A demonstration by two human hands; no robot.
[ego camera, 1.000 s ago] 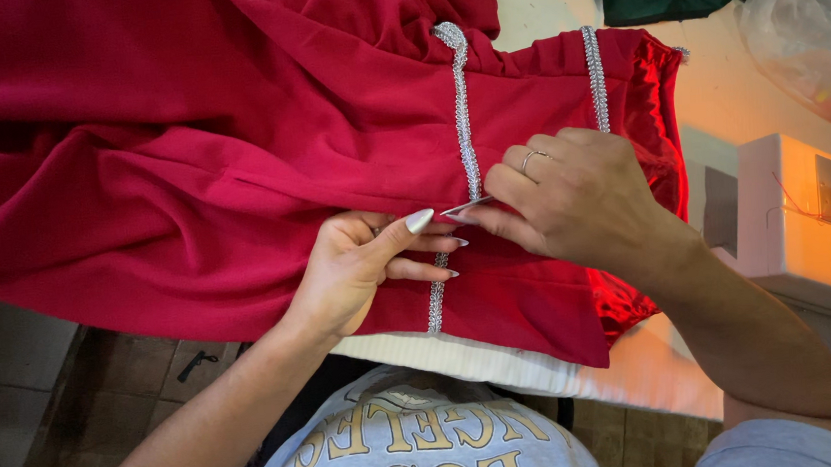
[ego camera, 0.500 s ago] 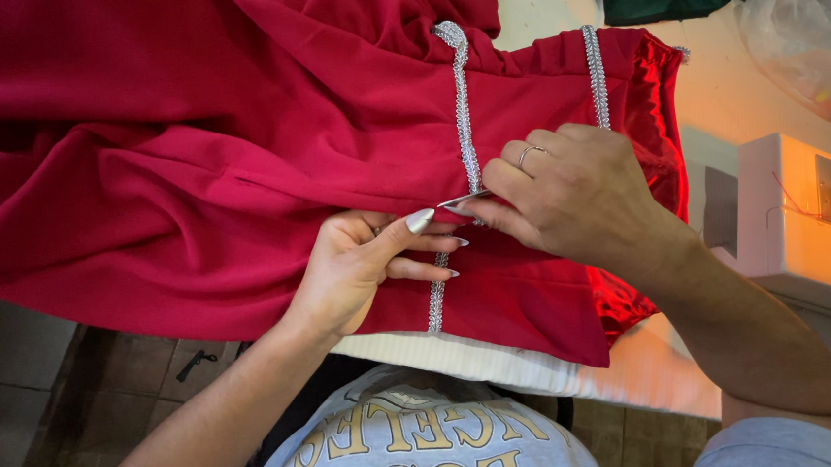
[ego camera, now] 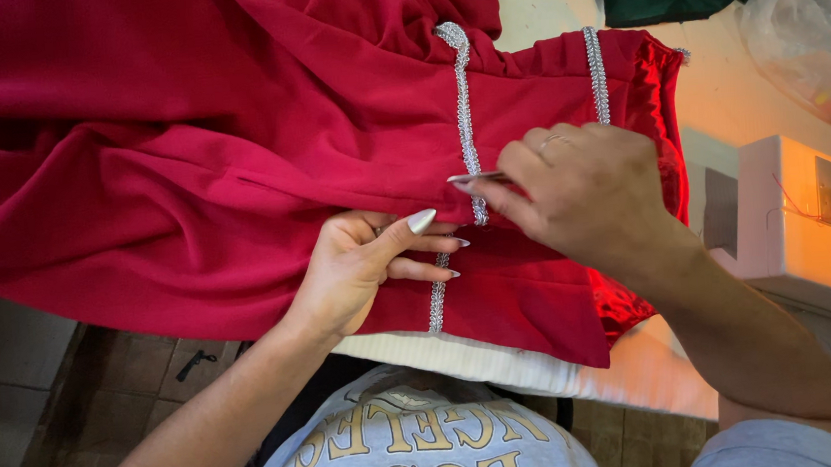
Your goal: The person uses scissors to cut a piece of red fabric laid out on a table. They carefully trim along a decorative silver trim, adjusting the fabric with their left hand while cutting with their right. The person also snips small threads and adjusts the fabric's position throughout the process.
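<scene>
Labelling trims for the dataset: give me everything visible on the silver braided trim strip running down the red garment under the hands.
The silver braided trim strip is narrow, metallic-looking and woven, looped at its top end. It runs straight down the red fabric garment, passes beneath the hands and reappears near the hem. The left hand presses the cloth beside it; the right hand holds a thin silvery tool against it. A second, similar strip lies parallel further right.

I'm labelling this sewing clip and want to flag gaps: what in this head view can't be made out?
- The thin tool in the right hand: only its tip shows by the silver trim; the fingers hide the rest.
- The red garment: cut off by the top and left edges.
- The white sewing machine: cut off at the right edge, needle area too small.
- The clear plastic bag: contents blurred.
- The left hand: palm hidden, pressed on the fabric.
</scene>
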